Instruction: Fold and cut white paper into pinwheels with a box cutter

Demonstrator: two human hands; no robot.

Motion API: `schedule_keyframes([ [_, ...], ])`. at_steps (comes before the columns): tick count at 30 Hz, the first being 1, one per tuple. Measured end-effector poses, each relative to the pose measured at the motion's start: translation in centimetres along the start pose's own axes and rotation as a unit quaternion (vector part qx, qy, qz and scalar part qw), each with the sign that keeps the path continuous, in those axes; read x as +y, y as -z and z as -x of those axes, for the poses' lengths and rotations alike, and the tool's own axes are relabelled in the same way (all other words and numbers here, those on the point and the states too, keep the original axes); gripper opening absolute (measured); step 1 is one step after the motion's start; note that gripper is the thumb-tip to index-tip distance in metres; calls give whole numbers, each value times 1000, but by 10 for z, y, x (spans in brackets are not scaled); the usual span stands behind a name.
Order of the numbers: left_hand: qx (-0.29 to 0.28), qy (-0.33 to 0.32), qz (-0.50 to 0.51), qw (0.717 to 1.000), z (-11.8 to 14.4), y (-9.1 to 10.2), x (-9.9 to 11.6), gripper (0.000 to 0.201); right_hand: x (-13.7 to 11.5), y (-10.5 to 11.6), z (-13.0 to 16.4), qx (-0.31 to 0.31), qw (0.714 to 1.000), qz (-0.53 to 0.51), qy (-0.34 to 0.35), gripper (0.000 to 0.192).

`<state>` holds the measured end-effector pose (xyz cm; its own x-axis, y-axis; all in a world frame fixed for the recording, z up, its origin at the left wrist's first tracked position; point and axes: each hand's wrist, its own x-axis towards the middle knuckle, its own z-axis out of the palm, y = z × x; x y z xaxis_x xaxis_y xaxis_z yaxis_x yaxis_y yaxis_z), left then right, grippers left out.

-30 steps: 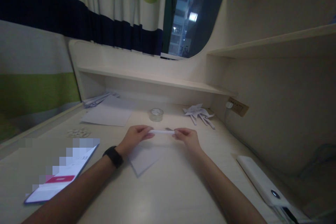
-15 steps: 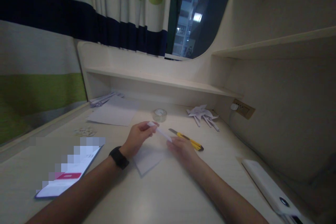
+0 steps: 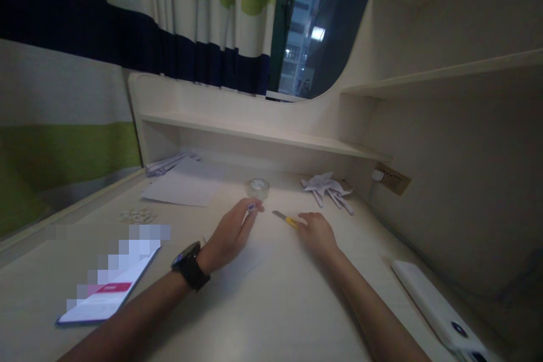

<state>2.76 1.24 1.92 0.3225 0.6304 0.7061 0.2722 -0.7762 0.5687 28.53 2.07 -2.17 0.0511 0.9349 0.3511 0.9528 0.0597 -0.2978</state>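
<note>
My left hand (image 3: 231,232), with a black watch on the wrist, is closed around a thin rolled paper tube (image 3: 251,207); its round end points up between thumb and fingers. To the right, my right hand (image 3: 318,232) lies over the handle of a yellow utility knife (image 3: 292,222), fingers curled on it. The knife rests on the desk, blade out and pointing left; its rear end is hidden under the hand. Just beyond my left hand stands a roll of clear tape (image 3: 258,188). A pale, blurred patch shows below the left hand, too faint to make out.
White paper sheets (image 3: 182,184) and several paper tubes (image 3: 169,164) lie back left. Folded paper pinwheels (image 3: 324,184) lie back right. Small pale pieces (image 3: 138,216) and a lit tablet (image 3: 106,288) are at left, a white device (image 3: 432,300) at right. A shelf (image 3: 254,133) runs behind.
My right hand has let go of the paper tube and moved right onto the knife. My left hand keeps the tube, now turned end-on. The square paper beneath is no longer plainly visible.
</note>
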Motion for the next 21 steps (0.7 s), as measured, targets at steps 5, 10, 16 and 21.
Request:
schedule_keyframes([
  [5,-2,2,-2,1000,6,-4,-5,22,9,-6,0,-49,996,67,-13,34],
  [10,-9,60,24,998,6,-2,4,27,8,-6,-1,-69,995,73,-7,34],
  [16,7,255,370,894,-3,-7,-7,32,4,-5,1,-57,998,40,-9,29],
  [21,101,317,568,753,-9,-2,-31,17,-22,-3,6,-40,997,-61,14,28],
])
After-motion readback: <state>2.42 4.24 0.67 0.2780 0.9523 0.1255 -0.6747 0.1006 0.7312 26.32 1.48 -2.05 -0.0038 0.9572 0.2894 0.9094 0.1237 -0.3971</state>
